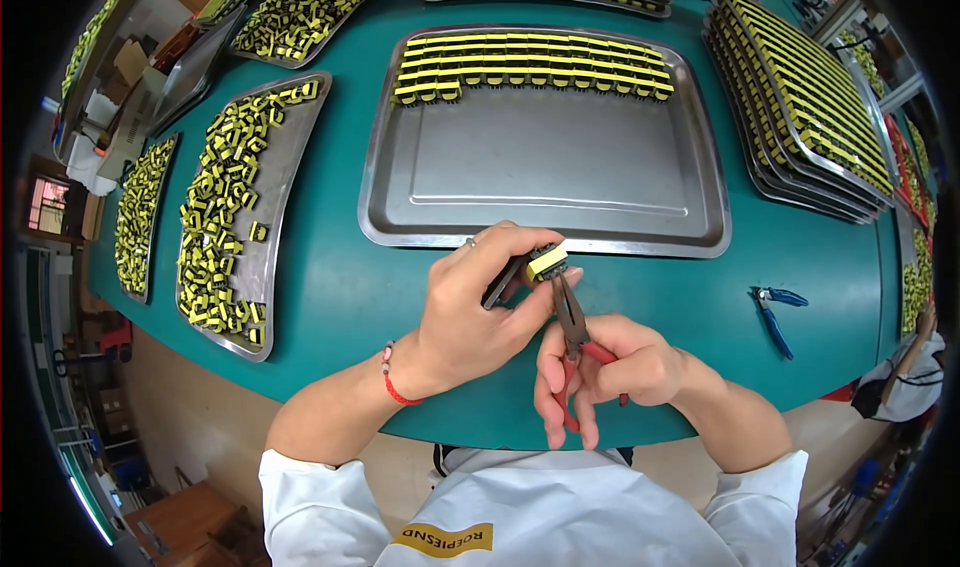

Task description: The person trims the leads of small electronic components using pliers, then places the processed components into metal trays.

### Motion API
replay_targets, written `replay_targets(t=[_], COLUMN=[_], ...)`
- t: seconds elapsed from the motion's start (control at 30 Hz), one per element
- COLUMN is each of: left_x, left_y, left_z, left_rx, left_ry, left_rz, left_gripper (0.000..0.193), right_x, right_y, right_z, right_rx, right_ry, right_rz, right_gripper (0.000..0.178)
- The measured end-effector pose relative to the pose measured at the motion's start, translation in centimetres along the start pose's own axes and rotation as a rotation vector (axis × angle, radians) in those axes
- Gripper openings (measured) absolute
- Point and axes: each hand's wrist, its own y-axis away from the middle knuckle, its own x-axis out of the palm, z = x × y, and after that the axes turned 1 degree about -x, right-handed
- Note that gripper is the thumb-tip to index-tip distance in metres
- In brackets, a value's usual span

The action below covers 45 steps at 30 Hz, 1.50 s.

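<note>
Above the table's near edge, my left hand (465,302) is closed, gripping a small yellow-and-black transformer (547,261) between thumb and fingers. A dark, flat-sided object (502,281) also shows within that hand; its kind is unclear. My right hand (625,362) grips long-nose pliers (570,317) by their red handles. The plier tips reach the underside of the transformer, where its pins are; whether the jaws are closed on a pin is too small to tell. Just beyond the hands lies a metal tray (545,172), with rows of similar transformers (530,62) along its far side.
Left, a tray (290,182) holds a loose heap of transformers, with further heaped trays beside and behind it. Stacked full trays (800,107) stand at the right, more at the back. Blue-handled cutters (775,317) rest on the green tabletop (660,297) to the right.
</note>
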Motion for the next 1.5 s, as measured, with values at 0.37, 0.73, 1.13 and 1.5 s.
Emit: replay_targets(t=[0.37, 0.73, 1.13, 1.5], left_x=[-0.1, 0.3, -0.2, 0.2], left_y=[-0.4, 0.2, 0.2, 0.2], left_z=[0.7, -0.2, 0.0, -0.2], left_rx=[0.170, -0.055, -0.004, -0.104], left_ry=[-0.101, -0.022, -0.063, -0.077], left_rz=[0.004, 0.000, 0.061, -0.007], left_gripper=[0.036, 0.033, 0.029, 0.022], right_x=[-1.0, -0.6, -0.4, 0.4], right_y=[-0.3, -0.4, -0.1, -0.8], right_z=[-0.4, -0.9, -0.6, -1.1], right_rx=[-0.020, -0.058, -0.049, -0.099], right_ry=[-0.079, -0.040, -0.050, -0.026], right_rz=[0.080, 0.031, -0.033, -0.069], right_gripper=[0.035, 0.037, 0.027, 0.024])
